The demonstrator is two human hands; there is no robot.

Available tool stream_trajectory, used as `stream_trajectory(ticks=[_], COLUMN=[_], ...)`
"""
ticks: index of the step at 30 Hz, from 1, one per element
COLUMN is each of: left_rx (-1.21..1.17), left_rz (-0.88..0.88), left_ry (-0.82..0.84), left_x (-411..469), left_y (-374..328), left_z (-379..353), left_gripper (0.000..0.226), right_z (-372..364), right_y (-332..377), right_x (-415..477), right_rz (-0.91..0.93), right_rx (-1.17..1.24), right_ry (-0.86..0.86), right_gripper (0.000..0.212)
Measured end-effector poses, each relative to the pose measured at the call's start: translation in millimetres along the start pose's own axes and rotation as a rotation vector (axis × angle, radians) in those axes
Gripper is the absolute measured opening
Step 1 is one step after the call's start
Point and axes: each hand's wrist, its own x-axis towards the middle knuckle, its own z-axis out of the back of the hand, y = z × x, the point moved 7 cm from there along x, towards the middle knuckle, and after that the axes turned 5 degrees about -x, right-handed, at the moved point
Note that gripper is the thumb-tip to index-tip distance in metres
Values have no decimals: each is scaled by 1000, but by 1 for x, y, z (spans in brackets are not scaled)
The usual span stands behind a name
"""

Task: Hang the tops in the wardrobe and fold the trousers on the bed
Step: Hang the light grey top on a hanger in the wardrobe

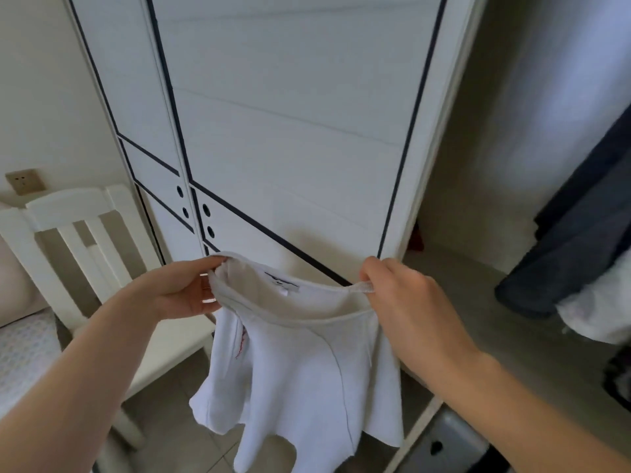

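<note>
Hands up close: left hand (184, 291) grips the neckline of the soft white fabric top (307, 363) on one side, right hand (399, 295) pinches the other; top hangs in mid-air between them. Light, limp, collar likely stretches; better to hold at the shoulder seams. Beyond: white dark-trimmed wardrobe door (290, 131), dark hanging garment (573, 233) in the open bay to the right.

White top (300, 363) before wardrobe door (290, 131)

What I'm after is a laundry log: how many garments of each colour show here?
White: 2, the held top and a cloth at the right
Dark blue-grey: 1, a hanging garment
Total: 3
A black shape at the right edge is too cropped to count.
</note>
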Motion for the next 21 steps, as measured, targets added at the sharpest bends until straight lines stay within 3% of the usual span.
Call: stream_trajectory(ticks=[2,6,13,17,21], left_rx=[37,127,9,-99,4], left_rz=[-16,-49,-97,-71,-99], left_ry=[44,160,201,295,393], left_x=[-11,-33,-60,-77,-91], left_y=[6,14,16,17,3], left_z=[-26,-77,-172,-226,-274], left_gripper=[30,46,19,18,24], right_z=[19,51,97,118,143], right_y=[-16,-59,-127,-158,-187], right_x=[-22,-59,-110,-134,-151], right_rz=[18,-31,-201,-290,-341], right_rx=[25,110,-37,-105,-153], right_ry=[-84,-213,-346,-355,-371], right_gripper=[10,34,34,35,31])
